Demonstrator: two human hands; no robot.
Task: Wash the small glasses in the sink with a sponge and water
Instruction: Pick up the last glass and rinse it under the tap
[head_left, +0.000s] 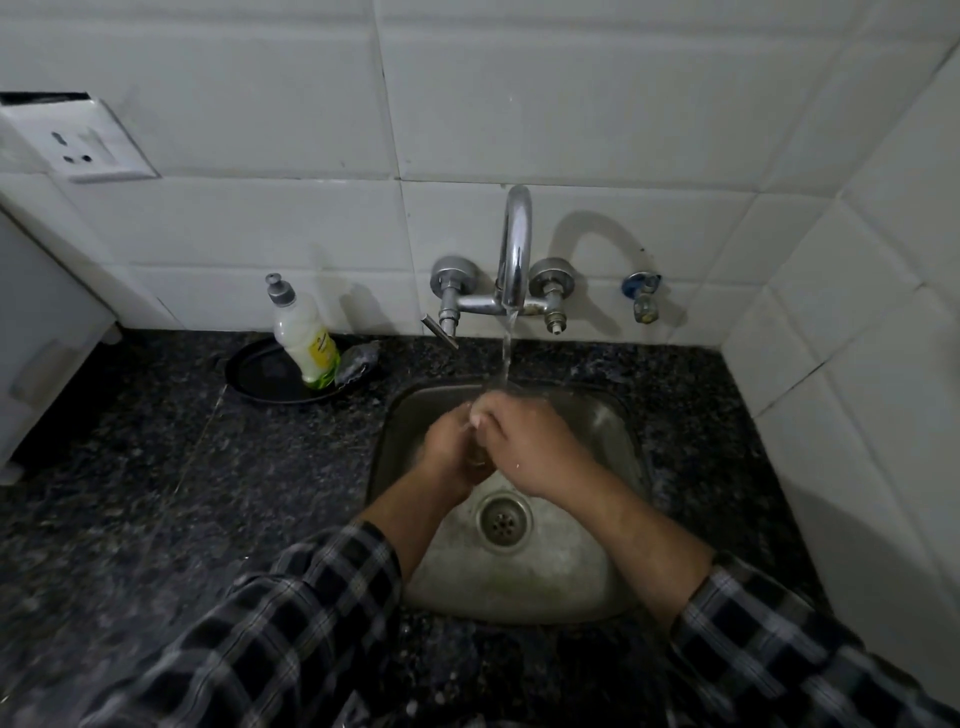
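small clear glass (476, 453) is sitting between both hands, over the middle of the basin & just above the drain; only a thin sliver of it is showing in the gap between the palms. left hand (451, 448) is wrapping its curled fingers round the glass from the left side, grasping it. right hand (532, 446) is lying against the glass from the right w/ fingers bending over the top & touching the left fingertips; can't tell whether it's gripping the glass or sth tucked underneath, since the knuckles are hiding that. thin water stream (506, 353) is falling from the curved chrome tap (514, 244) straight onto the fingertips of both hands. dull square steel sink (587, 566) is showing a round perforated drain (503, 521) just below the wrists. both forearms are coming in from the bottom edge, w/ dark plaid sleeves (311, 623) pushed up from the wrists. sink is sitting in a dark speckled granite counter (156, 493). to the left of the tap, near the wall, a white & green dish soap bottle (306, 340) w/ grey cap is standing tilted on a round black plate (260, 374), & a dark scrubber pad (356, 364) is lying at the plate's right edge, touching the bottle. white tiled wall (571, 104) is rising behind, w/ a white power socket (78, 145) at upper left & a small blue-ringed valve (644, 299) to the right of the tap.
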